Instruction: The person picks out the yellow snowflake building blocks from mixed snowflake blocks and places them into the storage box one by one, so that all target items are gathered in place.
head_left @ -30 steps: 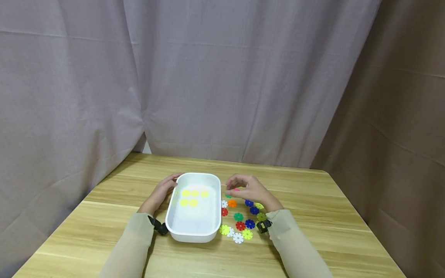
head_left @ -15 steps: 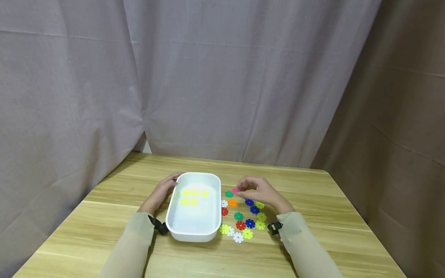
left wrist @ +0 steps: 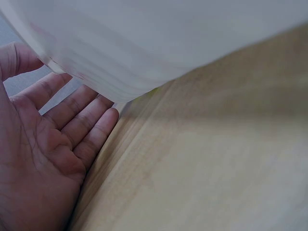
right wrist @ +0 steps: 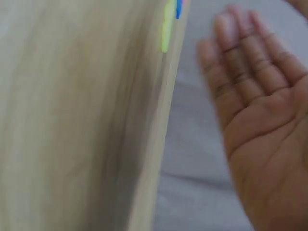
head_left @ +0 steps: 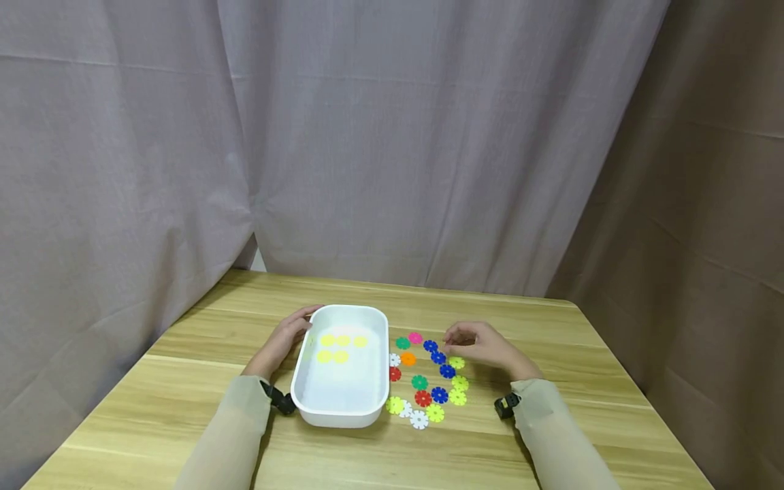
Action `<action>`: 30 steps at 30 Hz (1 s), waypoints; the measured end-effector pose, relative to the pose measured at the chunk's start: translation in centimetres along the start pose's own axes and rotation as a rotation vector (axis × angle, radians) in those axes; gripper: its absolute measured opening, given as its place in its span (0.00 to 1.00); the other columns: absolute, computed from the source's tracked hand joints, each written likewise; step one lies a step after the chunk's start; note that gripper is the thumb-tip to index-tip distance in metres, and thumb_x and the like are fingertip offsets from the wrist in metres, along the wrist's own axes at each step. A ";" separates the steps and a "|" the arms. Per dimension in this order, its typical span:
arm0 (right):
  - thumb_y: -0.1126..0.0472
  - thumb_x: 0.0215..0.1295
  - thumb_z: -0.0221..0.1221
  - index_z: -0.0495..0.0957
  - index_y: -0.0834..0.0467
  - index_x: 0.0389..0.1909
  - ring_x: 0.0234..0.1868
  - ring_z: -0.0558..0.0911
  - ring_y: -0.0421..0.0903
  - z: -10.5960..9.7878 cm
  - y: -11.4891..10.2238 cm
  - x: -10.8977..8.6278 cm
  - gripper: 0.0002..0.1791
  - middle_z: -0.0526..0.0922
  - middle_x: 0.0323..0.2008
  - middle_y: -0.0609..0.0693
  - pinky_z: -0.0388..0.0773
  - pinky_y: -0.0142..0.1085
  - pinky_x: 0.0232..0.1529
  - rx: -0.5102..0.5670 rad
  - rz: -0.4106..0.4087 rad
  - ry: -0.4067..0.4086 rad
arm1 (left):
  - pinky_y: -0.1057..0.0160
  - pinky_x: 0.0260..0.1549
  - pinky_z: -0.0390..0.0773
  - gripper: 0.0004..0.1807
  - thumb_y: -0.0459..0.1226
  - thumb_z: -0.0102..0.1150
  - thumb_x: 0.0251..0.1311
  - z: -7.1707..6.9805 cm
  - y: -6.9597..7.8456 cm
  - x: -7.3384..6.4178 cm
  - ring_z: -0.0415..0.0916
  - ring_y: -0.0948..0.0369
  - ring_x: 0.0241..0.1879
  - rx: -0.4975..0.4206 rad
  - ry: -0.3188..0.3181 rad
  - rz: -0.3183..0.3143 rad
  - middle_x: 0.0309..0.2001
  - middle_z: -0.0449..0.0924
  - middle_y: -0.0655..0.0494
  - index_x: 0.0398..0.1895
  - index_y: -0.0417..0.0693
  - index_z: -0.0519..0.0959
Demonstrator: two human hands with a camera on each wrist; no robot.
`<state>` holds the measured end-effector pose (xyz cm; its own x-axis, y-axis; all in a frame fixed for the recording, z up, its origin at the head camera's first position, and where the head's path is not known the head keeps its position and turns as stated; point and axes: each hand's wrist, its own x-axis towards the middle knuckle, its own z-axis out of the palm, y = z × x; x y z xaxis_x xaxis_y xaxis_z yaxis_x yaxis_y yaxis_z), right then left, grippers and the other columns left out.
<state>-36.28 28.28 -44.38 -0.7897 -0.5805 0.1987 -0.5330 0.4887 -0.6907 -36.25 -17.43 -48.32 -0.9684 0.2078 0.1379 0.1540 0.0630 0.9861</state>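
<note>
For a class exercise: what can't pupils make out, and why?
Head view: left edge of the upper red disc, hidden by the white tray.
Left wrist view: some fingertips of the left hand, hidden behind the tray.
Right wrist view: fingertips of the right hand, blurred; blue piece, cut by top edge.

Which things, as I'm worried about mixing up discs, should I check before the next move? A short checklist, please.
1. Tray steadied: ok, the left hand rests against the left side of the white tray.
2. Tray colours unmixed: ok, all five discs in the tray look yellow.
3. All yellow discs gathered: not ok, several loose yellow discs lie on the table among other colours.
4. Right hand free: ok, the right wrist view shows no disc in it.
5. Right fingertips clear of the discs below: cannot tell.
</note>
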 end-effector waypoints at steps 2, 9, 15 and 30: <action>0.56 0.65 0.66 0.83 0.62 0.46 0.40 0.84 0.47 -0.4 1.2 -0.4 0.15 0.87 0.38 0.49 0.79 0.37 0.43 -0.010 0.030 0.005 | 0.51 0.69 0.60 0.30 0.35 0.44 0.65 0.0 0.0 0.0 0.64 0.50 0.70 0.002 0.000 -0.007 0.72 0.67 0.48 0.72 0.47 0.70; 0.58 0.66 0.65 0.83 0.63 0.46 0.40 0.83 0.46 -1.4 3.4 -1.3 0.14 0.86 0.38 0.49 0.78 0.34 0.42 -0.015 0.086 -0.018 | 0.48 0.69 0.58 0.29 0.35 0.44 0.66 0.0 -0.1 0.0 0.63 0.49 0.70 0.006 0.000 -0.008 0.72 0.67 0.47 0.72 0.46 0.70; 0.61 0.65 0.65 0.83 0.63 0.47 0.41 0.81 0.45 -1.4 3.0 -1.4 0.13 0.86 0.40 0.52 0.77 0.33 0.42 -0.034 0.121 -0.098 | 0.48 0.69 0.57 0.30 0.35 0.44 0.65 0.1 0.0 -0.1 0.63 0.48 0.70 0.006 -0.002 0.004 0.72 0.67 0.47 0.72 0.46 0.69; 0.59 0.61 0.70 0.82 0.60 0.44 0.40 0.77 0.47 -0.8 2.1 -1.0 0.14 0.83 0.39 0.52 0.74 0.34 0.40 -0.068 0.150 -0.116 | 0.48 0.69 0.58 0.30 0.35 0.44 0.65 0.1 0.3 -0.1 0.64 0.48 0.69 0.003 0.003 -0.005 0.72 0.67 0.46 0.72 0.45 0.69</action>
<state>-36.86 30.44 -45.45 -0.8239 -0.5666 0.0130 -0.4342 0.6163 -0.6571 -36.09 -17.31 -48.07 -0.9698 0.2044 0.1334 0.1498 0.0672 0.9864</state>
